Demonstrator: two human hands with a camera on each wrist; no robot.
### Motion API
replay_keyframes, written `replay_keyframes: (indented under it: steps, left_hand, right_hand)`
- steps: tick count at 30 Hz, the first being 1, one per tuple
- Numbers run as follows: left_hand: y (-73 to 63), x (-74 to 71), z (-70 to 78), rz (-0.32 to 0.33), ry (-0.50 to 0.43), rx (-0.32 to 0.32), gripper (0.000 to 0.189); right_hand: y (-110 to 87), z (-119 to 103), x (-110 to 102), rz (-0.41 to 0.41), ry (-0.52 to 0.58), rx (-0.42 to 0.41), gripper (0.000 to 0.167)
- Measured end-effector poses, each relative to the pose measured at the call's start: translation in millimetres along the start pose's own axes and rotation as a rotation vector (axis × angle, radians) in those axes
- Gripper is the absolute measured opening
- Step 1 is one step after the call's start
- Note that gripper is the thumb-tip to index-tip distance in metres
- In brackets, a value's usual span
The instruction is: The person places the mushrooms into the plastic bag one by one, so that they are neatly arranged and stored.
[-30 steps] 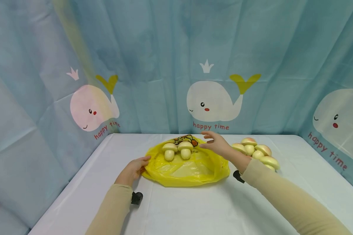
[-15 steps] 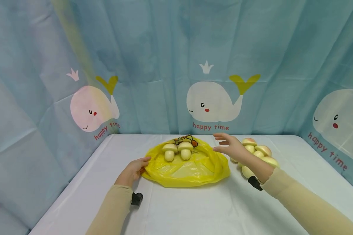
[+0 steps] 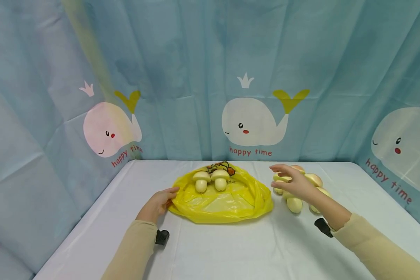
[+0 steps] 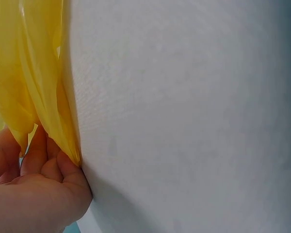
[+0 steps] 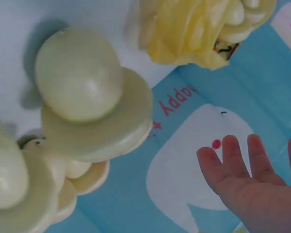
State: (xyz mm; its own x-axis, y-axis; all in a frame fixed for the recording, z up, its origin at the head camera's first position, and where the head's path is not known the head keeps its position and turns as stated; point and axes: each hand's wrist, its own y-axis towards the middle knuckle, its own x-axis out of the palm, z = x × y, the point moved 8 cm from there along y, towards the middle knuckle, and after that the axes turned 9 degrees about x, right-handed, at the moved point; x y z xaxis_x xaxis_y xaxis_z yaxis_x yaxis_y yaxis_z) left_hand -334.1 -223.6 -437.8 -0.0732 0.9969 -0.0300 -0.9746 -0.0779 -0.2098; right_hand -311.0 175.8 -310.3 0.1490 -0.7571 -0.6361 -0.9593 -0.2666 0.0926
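Note:
A yellow plastic bag (image 3: 227,206) lies with its mouth spread, and two toy mushrooms (image 3: 201,182) rest side by side in it. At the bag's left edge my left hand (image 3: 159,202) grips the plastic; in the left wrist view the curled fingers (image 4: 36,155) hold folds of it. My right hand (image 3: 297,184) hovers with parted fingers and nothing in them, in front of a pile of several toy mushrooms (image 3: 294,205), partly hiding it. Pale rounded stems and caps fill the left of the right wrist view, the nearest mushroom (image 5: 80,80) large there.
A white cloth covers the table (image 3: 224,252). Behind it hangs a blue curtain (image 3: 182,128) printed with whales and lettering. Black camera mounts (image 3: 162,237) sit at both wrists, below the beige sleeves (image 3: 378,249).
My right hand has moved right, away from above the bag to the mushroom pile. My left hand stays at the bag's edge, and the two mushrooms in the bag have not moved.

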Motion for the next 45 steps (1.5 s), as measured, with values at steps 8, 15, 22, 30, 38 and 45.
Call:
replay_keyframes:
  steps: [8,15,22,30,38,45]
  left_hand:
    - [-0.4,-0.5,-0.2,0.006,0.002,-0.012,0.043]
    - [-1.1,-1.3,-0.4,0.013,0.007,-0.019,0.042]
    - [-0.5,0.0,-0.1,-0.009,0.019,-0.004,0.043]
    - [0.8,0.9,-1.2,-0.01,0.028,0.012,0.043]
    - [1.1,-0.2,-2.2,-0.008,0.033,0.015,0.043]
    - [1.2,-0.5,-1.6,-0.006,0.028,0.008,0.043]
  right_hand:
    - [-14.0,13.9,-12.8,0.027,-0.115,-0.103,0.049]
    - [-22.8,24.9,-20.7,0.077,-0.242,-0.251,0.046]
    - [-25.4,41.4,-24.8,0.126,-0.32,-0.3,0.045]
    - [-20.1,59.2,-21.5,0.066,-0.359,-0.199,0.044]
    - [-15.4,70.7,-18.3,0.052,-0.395,-0.166,0.044]
    - [-10.0,77.0,-16.3,0.009,-0.4,-0.123,0.045]
